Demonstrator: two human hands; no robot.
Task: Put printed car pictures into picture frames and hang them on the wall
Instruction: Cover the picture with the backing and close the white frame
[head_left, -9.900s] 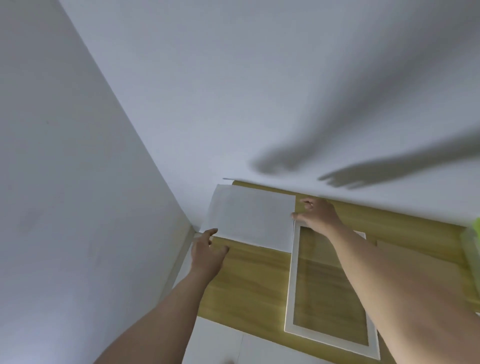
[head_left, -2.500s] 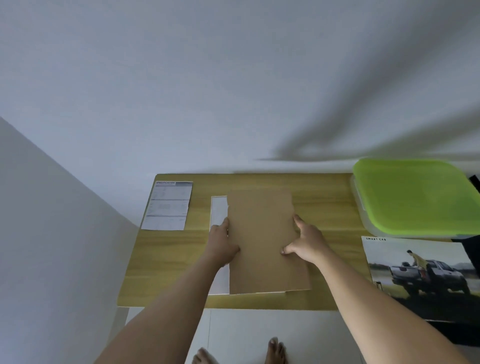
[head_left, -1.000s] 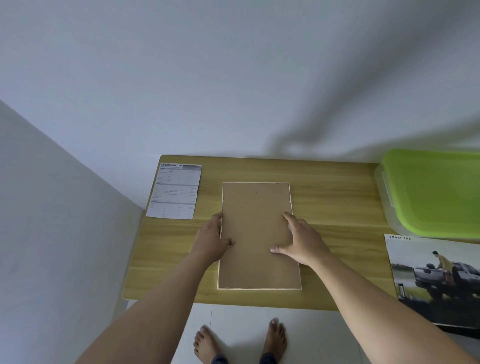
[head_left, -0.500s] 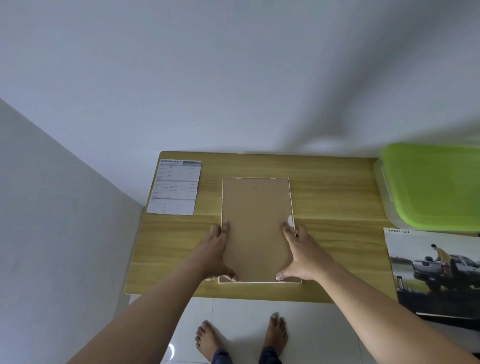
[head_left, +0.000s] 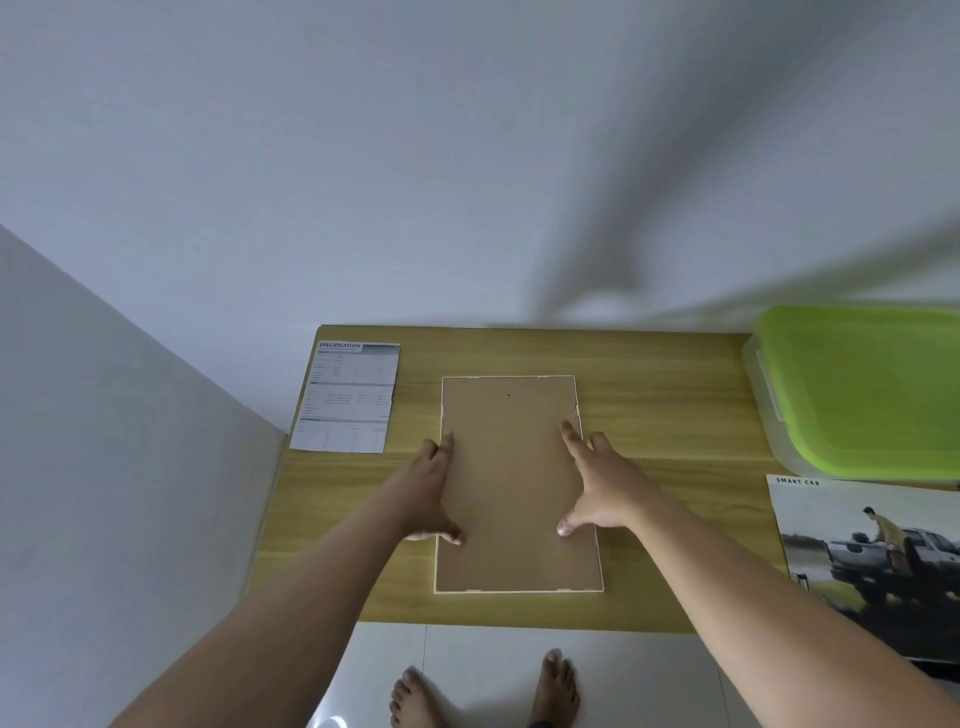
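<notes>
A white picture frame (head_left: 514, 483) lies face down in the middle of the wooden table (head_left: 665, 405), its brown backing board uppermost. My left hand (head_left: 428, 491) lies along the frame's left edge with straight fingers, the thumb on the board. My right hand (head_left: 597, 480) rests on the frame's right edge, fingers spread flat and thumb on the board. A printed picture of a pickup truck (head_left: 878, 551) lies at the table's right end.
A printed specification sheet (head_left: 345, 397) lies at the table's back left. A clear box with a lime green lid (head_left: 867, 384) stands at the back right. White walls close the back and left sides. My bare feet (head_left: 483, 691) stand on the white floor below.
The brown backing board was set into the white frame. Since half a second ago both hands have slid further up the frame's side edges and the fingers have spread out.
</notes>
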